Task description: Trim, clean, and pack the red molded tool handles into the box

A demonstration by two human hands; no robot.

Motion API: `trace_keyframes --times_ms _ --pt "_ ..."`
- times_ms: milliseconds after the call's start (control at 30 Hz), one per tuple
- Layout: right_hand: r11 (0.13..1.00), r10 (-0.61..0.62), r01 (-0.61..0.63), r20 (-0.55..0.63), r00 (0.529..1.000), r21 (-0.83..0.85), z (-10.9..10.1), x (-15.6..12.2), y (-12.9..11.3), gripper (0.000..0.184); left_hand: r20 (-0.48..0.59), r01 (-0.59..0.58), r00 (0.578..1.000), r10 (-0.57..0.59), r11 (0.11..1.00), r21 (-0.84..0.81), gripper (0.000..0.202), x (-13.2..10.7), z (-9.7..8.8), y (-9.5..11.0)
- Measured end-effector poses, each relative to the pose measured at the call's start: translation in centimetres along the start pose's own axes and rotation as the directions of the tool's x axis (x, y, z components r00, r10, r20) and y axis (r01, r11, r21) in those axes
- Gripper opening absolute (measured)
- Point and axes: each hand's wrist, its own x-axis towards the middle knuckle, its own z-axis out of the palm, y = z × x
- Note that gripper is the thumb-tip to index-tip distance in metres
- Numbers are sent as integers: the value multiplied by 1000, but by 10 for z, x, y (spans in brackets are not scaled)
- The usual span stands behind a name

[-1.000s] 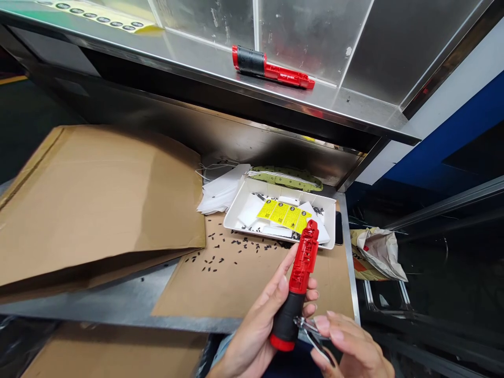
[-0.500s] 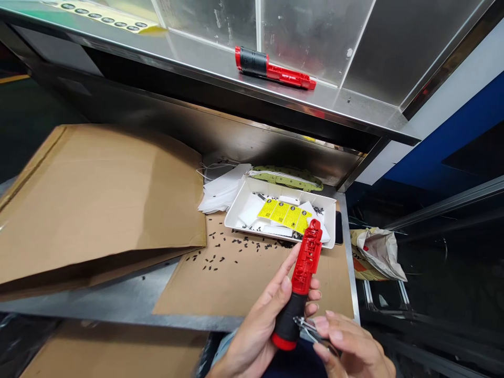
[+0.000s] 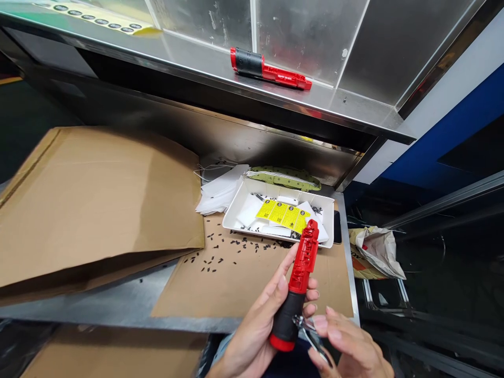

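The left hand (image 3: 255, 331) is closed around the black rubber grip of a red-and-black plastic hand tool (image 3: 300, 275). It holds the tool nearly upright at 6 o'clock in the view, red ribbed end pointing toward 12 o'clock. The right hand (image 3: 350, 346), at 5 o'clock, has its fingers curled lightly on a thin bright metal clip (image 3: 309, 332) that meets the tool at the red-capped base of the grip. Whether the clip is fully seated there cannot be told. The work on this piece appears to be in mid-course, since the tool is off the bench and both hands are engaged at its lower end. A second red-and-black tool of the same pattern (image 3: 270, 71) lies on its side on the stainless steel upper shelf (image 3: 354, 110) at 12 o'clock, apart from everything else; it is probably a finished unit or a sample. Just beyond the held tool, a white rectangular plastic tray (image 3: 235, 212) contains yellow printed labels (image 3: 283, 214) and white slips. Small black loose parts (image 3: 236, 247) lie scattered on the flat brown cardboard sheet (image 3: 220, 289) at the tray's near edge. A stack of white plastic bags (image 3: 220, 189) lies at the tray's 10 o'clock. A large folded brown cardboard panel (image 3: 98, 199) covers the steel bench (image 3: 118, 307) at 9 o'clock.
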Motion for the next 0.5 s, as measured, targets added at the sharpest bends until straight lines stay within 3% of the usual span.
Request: trace_keyframes --times_ms 267,367,500 --pt "997 -71 71 68 995 0 -1 5 1 5 -15 5 1000 -5 1000 12 74 1 0 -2" --pt "999 -34 33 -22 999 -13 -5 -1 8 1 1 3 1000 -3 1000 5 76 0 1 -1" --pt "994 -90 90 0 996 69 -15 -11 19 14 -15 -4 1000 4 1000 -18 76 0 2 0"
